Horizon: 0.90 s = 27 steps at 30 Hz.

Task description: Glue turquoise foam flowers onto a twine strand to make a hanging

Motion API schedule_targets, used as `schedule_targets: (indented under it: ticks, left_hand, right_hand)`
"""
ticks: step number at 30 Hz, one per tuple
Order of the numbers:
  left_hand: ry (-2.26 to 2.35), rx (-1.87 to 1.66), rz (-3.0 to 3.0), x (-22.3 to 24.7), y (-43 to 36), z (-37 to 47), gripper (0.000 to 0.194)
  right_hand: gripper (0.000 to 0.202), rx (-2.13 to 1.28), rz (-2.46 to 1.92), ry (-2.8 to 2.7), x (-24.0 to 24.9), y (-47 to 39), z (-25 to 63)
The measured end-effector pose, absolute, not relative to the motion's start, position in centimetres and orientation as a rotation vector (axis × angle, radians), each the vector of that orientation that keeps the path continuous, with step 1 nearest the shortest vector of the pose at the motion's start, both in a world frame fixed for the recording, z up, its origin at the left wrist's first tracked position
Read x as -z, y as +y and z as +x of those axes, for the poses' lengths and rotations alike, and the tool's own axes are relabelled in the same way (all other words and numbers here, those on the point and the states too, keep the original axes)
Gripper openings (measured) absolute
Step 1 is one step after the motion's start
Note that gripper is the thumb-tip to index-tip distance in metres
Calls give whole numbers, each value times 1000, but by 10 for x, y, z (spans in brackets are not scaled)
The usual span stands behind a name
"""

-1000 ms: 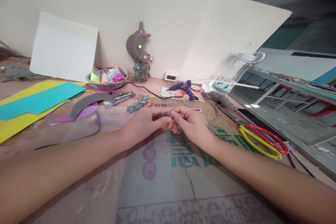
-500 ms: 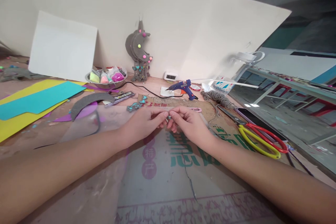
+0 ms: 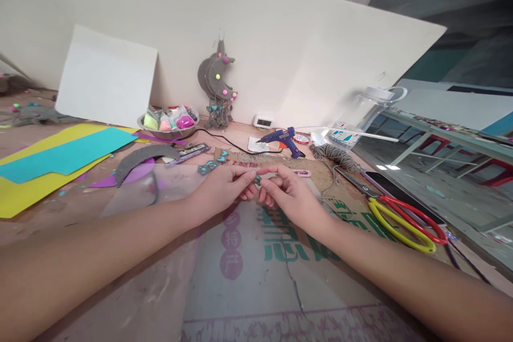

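My left hand (image 3: pixel 226 187) pinches a small grey-and-teal piece (image 3: pixel 257 179) between thumb and index finger. From the other side, my right hand (image 3: pixel 286 189) has its index finger and thumb closed around the same piece, with the other fingers curled below. Fingers cover most of it, so its exact kind is unclear. Just behind my left hand lie several grey-edged teal heart ornaments (image 3: pixel 208 167). Beyond my right fingers is a pink-handled cutter (image 3: pixel 302 173). Under both hands is a translucent sheet over printed cardboard (image 3: pixel 256 294), with a dark thread (image 3: pixel 294 283) on it.
A blue glue gun (image 3: pixel 284 139), grey yarn (image 3: pixel 336 155), scissors (image 3: pixel 404 222) and a phone (image 3: pixel 401 192) are at the right. A clear jug (image 3: pixel 360 112) stands behind. Bowl (image 3: pixel 168 131), coloured sheets (image 3: pixel 64 155) and grey felt arc (image 3: pixel 140 157) lie left; a moon ornament (image 3: pixel 216 77) leans at the back.
The view has shifted slightly, so the scene sits lower and further right. My right thumb has drawn a little away from the left thumb, showing more of the small piece.
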State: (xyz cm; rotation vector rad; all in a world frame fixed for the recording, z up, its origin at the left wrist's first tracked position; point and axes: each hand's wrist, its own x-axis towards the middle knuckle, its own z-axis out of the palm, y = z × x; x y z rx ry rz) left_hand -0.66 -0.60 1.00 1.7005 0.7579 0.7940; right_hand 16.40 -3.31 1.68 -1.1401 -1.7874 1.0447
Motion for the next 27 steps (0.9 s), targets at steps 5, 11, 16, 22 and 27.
schedule_targets:
  ticks: [5,11,16,22,27]
  left_hand:
    - [754,-815,1645,-8,-6,-6,34]
    - [779,-834,1579,-7,-6,-5,30]
    - [778,-817,1459,-8,-4,-5,31]
    - [757,-767,1687,-15,-8,-9,23]
    - [790,-802,1728,-14,-9,-8,21]
  right_hand:
    - [24,-987,-1113,-1804,-16,-33,164]
    - [22,-851,-1145,-1849,-14,-32,167]
    - [21,-828,-1138,-1838,-17,-32,167]
    - [20,-863,-1147,-1797,-20,-32,166]
    - [20,-812,-1136,-1833,-18,-33,168]
